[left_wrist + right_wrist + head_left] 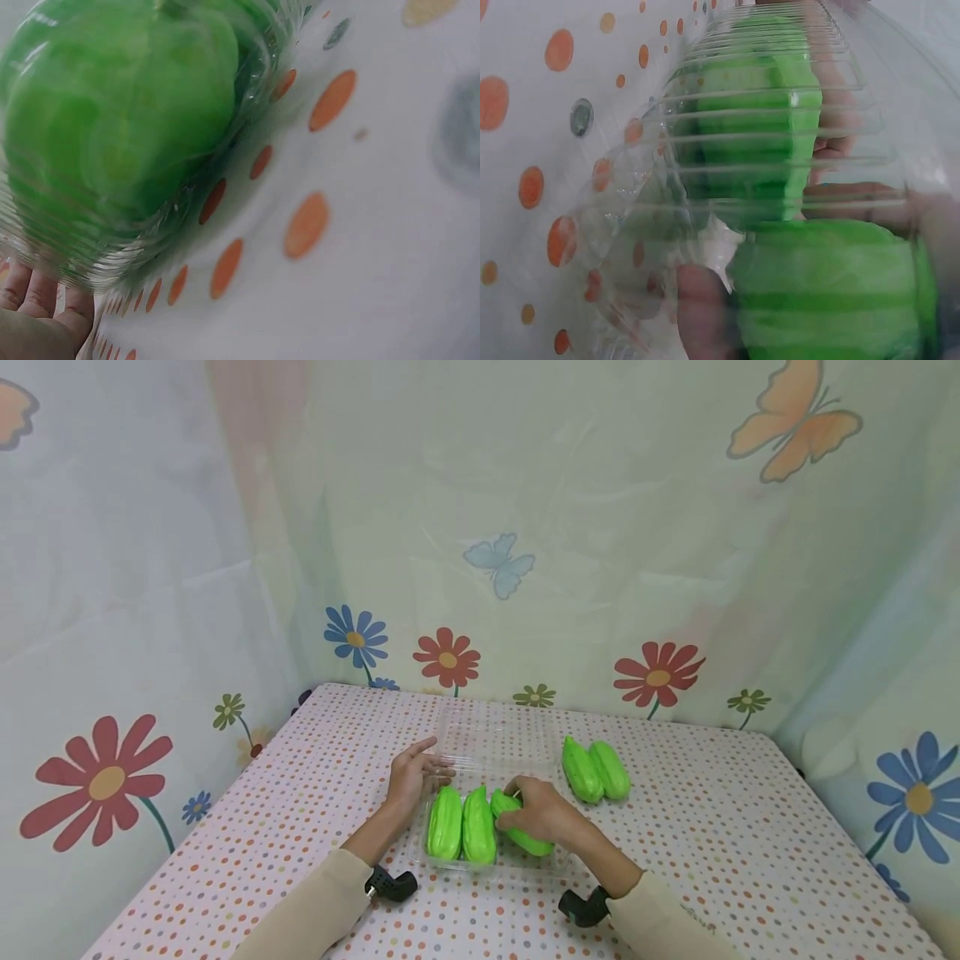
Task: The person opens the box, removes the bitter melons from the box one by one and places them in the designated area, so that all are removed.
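My right hand point(542, 808) grips a bright green ridged gourd point(531, 842), slanted over the right part of a clear plastic box point(495, 867). In the right wrist view the gourd point(825, 292) sits between a thumb point(701, 307) and the fingers. Two like gourds lie side by side in the box, one at the left point(445, 824) and one in the middle point(479, 827). At the box's left side is my left hand point(411, 777), fingers mostly extended. Its fingertips touch the ribbed wall point(105, 262) in the left wrist view.
The box's clear lid point(495, 735) lies folded back behind it. Two more green gourds point(582, 770) rest on the dotted tablecloth point(697, 827) to the right of the lid. A flower-printed curtain point(570, 568) stands behind the table and along both sides.
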